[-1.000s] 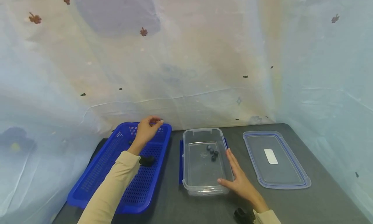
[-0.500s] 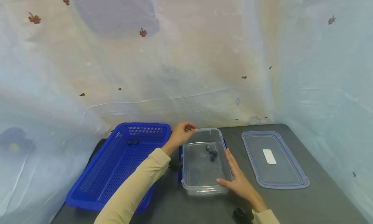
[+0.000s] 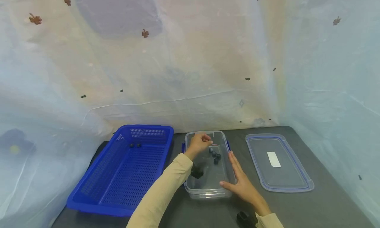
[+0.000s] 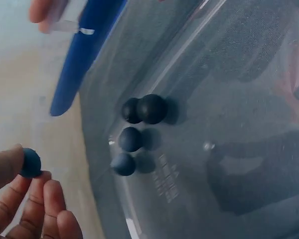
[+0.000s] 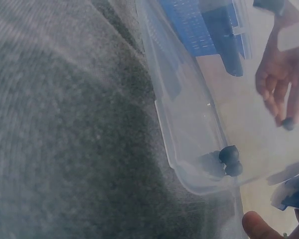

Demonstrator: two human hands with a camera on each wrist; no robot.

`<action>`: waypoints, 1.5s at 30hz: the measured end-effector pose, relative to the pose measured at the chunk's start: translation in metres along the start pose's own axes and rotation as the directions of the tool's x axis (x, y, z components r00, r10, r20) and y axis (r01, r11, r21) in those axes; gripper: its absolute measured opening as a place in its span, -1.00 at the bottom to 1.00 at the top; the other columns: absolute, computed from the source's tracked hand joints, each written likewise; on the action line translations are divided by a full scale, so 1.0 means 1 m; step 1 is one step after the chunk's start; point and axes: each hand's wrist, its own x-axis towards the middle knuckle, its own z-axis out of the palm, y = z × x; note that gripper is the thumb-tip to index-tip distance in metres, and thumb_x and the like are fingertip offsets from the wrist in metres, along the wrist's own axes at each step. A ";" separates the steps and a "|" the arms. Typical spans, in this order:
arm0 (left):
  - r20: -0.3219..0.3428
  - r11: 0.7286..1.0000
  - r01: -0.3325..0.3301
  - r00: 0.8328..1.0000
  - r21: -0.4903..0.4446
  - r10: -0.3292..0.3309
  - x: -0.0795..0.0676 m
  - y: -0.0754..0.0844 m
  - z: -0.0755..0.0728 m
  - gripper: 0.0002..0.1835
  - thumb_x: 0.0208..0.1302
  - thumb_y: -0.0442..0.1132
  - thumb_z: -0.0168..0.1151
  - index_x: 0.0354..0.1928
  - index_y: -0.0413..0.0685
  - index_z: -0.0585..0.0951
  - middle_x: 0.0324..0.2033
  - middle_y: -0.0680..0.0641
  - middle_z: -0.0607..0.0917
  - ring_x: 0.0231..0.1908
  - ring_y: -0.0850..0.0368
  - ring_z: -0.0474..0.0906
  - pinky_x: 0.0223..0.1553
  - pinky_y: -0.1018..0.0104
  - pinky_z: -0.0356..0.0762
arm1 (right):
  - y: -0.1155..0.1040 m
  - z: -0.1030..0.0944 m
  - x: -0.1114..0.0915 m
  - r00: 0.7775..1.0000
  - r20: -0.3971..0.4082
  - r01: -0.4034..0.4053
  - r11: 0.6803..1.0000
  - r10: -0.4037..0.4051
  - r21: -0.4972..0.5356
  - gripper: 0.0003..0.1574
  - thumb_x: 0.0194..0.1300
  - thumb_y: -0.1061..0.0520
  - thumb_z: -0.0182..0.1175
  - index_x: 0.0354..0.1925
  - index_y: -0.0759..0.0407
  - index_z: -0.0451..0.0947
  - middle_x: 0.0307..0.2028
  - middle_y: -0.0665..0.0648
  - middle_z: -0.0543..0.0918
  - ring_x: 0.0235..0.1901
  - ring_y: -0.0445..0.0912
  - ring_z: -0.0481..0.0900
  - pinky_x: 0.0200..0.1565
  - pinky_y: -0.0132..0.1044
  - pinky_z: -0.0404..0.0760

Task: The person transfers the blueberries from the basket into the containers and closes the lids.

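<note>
My left hand (image 3: 199, 144) hovers over the far left part of a clear plastic food container (image 3: 207, 192). It pinches one blueberry (image 4: 31, 163) between thumb and fingertips, as the left wrist view shows. Several dark blueberries (image 4: 130, 139) lie close together on the container's floor, toward its right side. Along the container's right wall rests my right hand (image 3: 243, 185), fingers straight and thumb spread toward the near edge. The container has no lid on, and its blue side clips (image 3: 183, 147) hang down.
A blue perforated basket (image 3: 72, 201) stands to the left, with two blueberries (image 3: 138, 145) near its far end. The container's clear lid (image 3: 286, 175), edged with a blue seal, lies on the grey table (image 3: 329, 208) at right. A patterned sheet (image 3: 190, 73) hangs behind.
My left hand has travelled right, from over the basket's far edge to above the container, carrying the blueberry. My right hand has stayed at the container's side.
</note>
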 end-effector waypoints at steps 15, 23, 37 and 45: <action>-0.028 0.979 0.094 0.995 0.183 -0.091 -0.006 -0.016 0.027 -0.82 -0.18 -0.27 0.44 -0.55 -0.13 0.58 -0.59 0.03 0.55 -0.55 0.15 0.43 -0.51 0.37 0.40 | 0.000 0.000 0.000 1.000 0.012 0.022 1.000 -0.022 0.016 0.18 0.00 0.23 0.28 0.35 0.23 -0.30 0.32 0.30 -0.27 0.24 0.33 -0.26 0.01 0.33 -0.02; -0.015 0.977 0.064 0.998 0.201 -0.062 -0.007 -0.017 0.033 -0.80 -0.20 -0.28 0.45 -0.58 -0.14 0.56 -0.64 0.03 0.50 -0.58 0.16 0.39 -0.54 0.35 0.37 | -0.001 0.000 0.000 1.000 0.010 0.017 1.000 -0.017 0.006 0.17 0.02 0.22 0.27 0.35 0.23 -0.30 0.33 0.29 -0.28 0.24 0.33 -0.26 0.01 0.34 -0.03; -0.036 0.976 0.060 0.998 0.209 -0.054 -0.004 -0.025 0.037 -0.79 -0.28 -0.30 0.48 -0.63 -0.11 0.57 -0.66 0.07 0.50 -0.59 0.20 0.39 -0.51 0.38 0.38 | -0.002 0.001 0.000 1.000 0.002 0.005 1.000 -0.005 0.002 0.17 0.01 0.21 0.28 0.36 0.21 -0.28 0.33 0.28 -0.26 0.25 0.30 -0.26 0.04 0.33 -0.08; -0.054 0.987 0.047 0.998 0.155 -0.040 -0.007 -0.013 0.020 -0.84 -0.17 -0.25 0.43 -0.57 -0.14 0.62 -0.51 -0.03 0.60 -0.22 -0.14 0.48 -0.14 0.06 0.39 | 0.003 0.001 -0.001 1.000 -0.007 0.008 1.000 -0.008 -0.003 0.19 -0.01 0.19 0.31 0.35 0.22 -0.26 0.33 0.27 -0.24 0.25 0.28 -0.24 0.05 0.30 -0.07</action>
